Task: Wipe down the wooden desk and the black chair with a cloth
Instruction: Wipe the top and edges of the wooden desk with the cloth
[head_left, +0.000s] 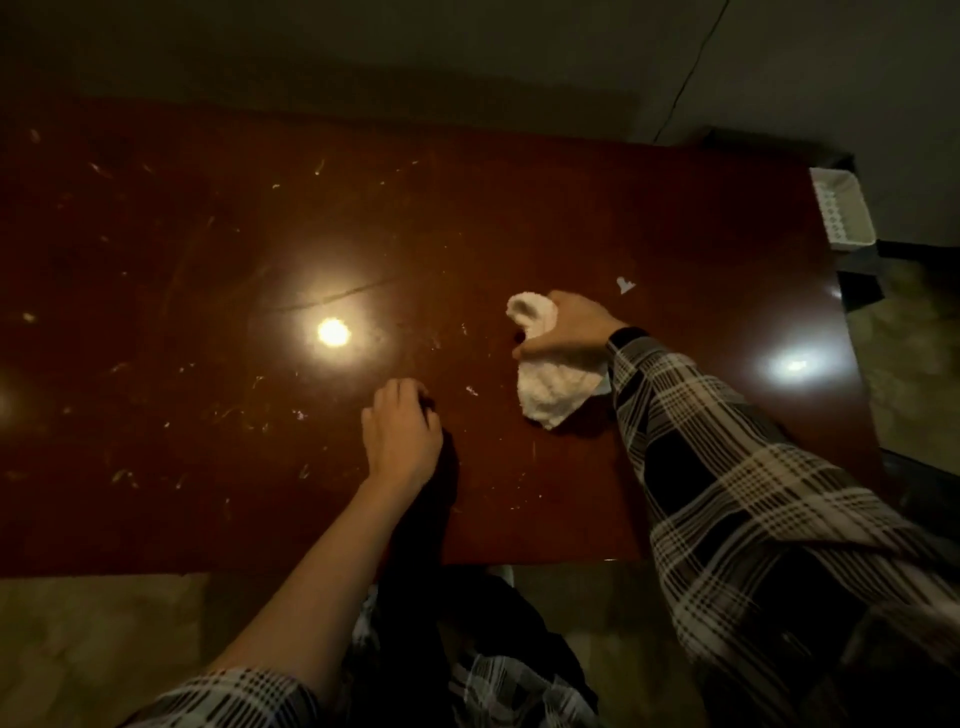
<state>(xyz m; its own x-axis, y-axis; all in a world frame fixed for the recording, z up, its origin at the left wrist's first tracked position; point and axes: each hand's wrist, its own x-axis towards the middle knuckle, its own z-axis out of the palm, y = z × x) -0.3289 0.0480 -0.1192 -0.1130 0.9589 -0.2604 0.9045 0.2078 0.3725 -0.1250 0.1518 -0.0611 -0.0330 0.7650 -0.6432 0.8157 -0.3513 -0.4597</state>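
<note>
Wooden desk (208, 260): one cloth (545, 384), two hands, one white basket (844, 213).

There's a small white plastic basket (842, 212) with a perforated side sitting off at the far right. A thin dark cable (684, 78) runs down the pale wall (467, 47) behind. Floor (93, 649) looks like beige mottled tile, and a little white scrap (625, 285) lies near the middle right.

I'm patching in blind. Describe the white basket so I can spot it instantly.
Start at the dark red wooden desk and follow it to its far right corner. The white basket sits just off that edge: small, rectangular, perforated sides, the only hard white thing; the white cloth is soft.
</note>
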